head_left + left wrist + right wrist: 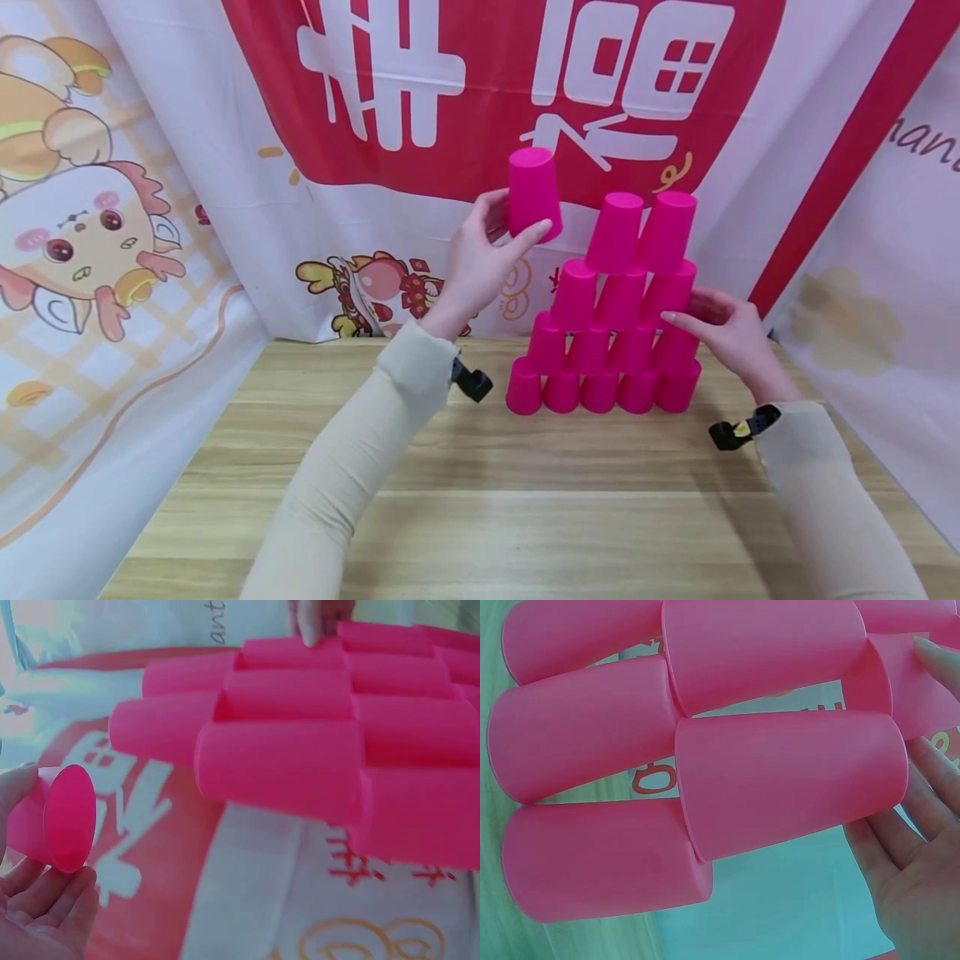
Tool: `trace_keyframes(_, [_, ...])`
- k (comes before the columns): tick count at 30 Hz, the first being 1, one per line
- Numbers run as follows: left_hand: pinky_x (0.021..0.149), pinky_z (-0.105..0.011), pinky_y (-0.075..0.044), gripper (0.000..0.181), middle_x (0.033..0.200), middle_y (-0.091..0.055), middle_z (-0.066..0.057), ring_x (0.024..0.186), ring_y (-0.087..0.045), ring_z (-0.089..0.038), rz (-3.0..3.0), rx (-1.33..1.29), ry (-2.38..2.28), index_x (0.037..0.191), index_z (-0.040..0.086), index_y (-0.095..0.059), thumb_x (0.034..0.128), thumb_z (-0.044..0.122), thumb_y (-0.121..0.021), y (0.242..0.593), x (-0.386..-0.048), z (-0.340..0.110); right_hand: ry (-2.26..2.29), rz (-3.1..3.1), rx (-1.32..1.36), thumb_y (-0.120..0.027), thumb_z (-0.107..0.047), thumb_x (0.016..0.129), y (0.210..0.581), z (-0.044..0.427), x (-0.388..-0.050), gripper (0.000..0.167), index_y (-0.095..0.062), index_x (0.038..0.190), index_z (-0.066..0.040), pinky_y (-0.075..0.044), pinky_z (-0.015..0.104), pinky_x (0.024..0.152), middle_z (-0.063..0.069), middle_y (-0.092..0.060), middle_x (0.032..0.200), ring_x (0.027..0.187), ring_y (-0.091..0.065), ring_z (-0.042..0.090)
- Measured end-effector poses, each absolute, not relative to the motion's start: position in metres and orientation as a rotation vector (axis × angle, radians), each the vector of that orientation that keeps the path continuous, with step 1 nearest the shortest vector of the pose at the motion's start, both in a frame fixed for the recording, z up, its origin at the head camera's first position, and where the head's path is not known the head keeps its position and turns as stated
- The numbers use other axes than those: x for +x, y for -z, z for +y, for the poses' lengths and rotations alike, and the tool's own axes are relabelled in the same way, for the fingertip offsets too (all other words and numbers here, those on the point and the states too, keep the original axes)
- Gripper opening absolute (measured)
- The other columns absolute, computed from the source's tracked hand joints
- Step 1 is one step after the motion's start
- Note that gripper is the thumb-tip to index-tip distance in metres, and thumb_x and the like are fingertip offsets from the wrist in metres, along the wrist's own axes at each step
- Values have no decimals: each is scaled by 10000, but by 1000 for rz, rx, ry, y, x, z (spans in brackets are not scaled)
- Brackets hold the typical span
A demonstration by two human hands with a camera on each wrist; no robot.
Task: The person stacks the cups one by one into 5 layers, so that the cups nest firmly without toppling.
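Upside-down pink cups form a tiered stack [600, 352] on the table, several in the bottom row and two in the top row. My left hand [480, 254] grips another pink cup [534, 192], mouth down, in the air left of the top row, thumb in front. In the left wrist view, this cup's open mouth [70, 817] shows, apart from the stack. At the stack's right side, my right hand [723, 333] holds the end cup [667, 292] of the third row, thumb in front and fingers behind. The right wrist view shows its fingers [930, 787] beside the cups.
A wood-grain table [480, 517] lies under the stack. Close behind hangs a white cloth with a red printed panel [420, 158]. Printed cloth walls stand on the left [82, 250] and right [862, 333]. Each wrist carries a small black camera mount [471, 381].
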State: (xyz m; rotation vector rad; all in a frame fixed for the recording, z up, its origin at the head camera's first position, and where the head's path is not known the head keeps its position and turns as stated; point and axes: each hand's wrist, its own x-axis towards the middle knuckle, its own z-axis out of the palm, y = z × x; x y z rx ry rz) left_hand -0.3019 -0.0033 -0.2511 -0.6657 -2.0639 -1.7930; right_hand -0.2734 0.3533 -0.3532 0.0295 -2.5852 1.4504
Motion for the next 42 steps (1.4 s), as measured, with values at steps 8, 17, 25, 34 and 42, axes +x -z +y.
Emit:
trace_keyframes(8, [908,-204,-524,696,1319,-599,76,1139,-584,-62,-2054,-723,1858,1448,200,-484,865,371,-824,209,-307,38,-1466,-2578,33,-720,-593,878,352,352,-273,785,-481,1517,-205,-486,478,985,64,-573,1389,1203,-546,216])
trace_keyframes(17, [818,-179,-545,680,1266,-601,102,1054,-585,-29,-2170,-653,1843,1430,234,-478,862,374,-824,176,-317,70,-1463,-2572,54,-724,-575,885,352,352,-276,748,-506,1499,-208,-513,266,882,53,-589,1373,1179,-564,200])
trace_keyframes(25, [791,-158,-539,680,1245,-594,135,1006,-582,-2,-2215,-670,1847,1439,246,-497,858,361,-830,172,-320,90,-1466,-2575,51,-723,-582,883,354,354,-275,765,-497,1504,-197,-509,399,951,59,-583,1378,1187,-557,204])
trace_keyframes(34, [784,-159,-526,659,1190,-613,165,969,-573,14,-2351,-669,1725,1443,300,-541,857,412,-820,187,-318,106,-1460,-2591,48,-727,-581,880,355,355,-273,782,-481,1513,-194,-488,479,974,64,-566,1389,1204,-536,235])
trace_keyframes(42, [804,-158,-515,654,1237,-594,180,992,-552,25,-2380,-638,1694,1457,299,-530,875,433,-797,194,-321,114,-1446,-2600,23,-718,-590,883,355,356,-271,792,-473,1521,-191,-488,473,971,71,-563,1394,1202,-534,236])
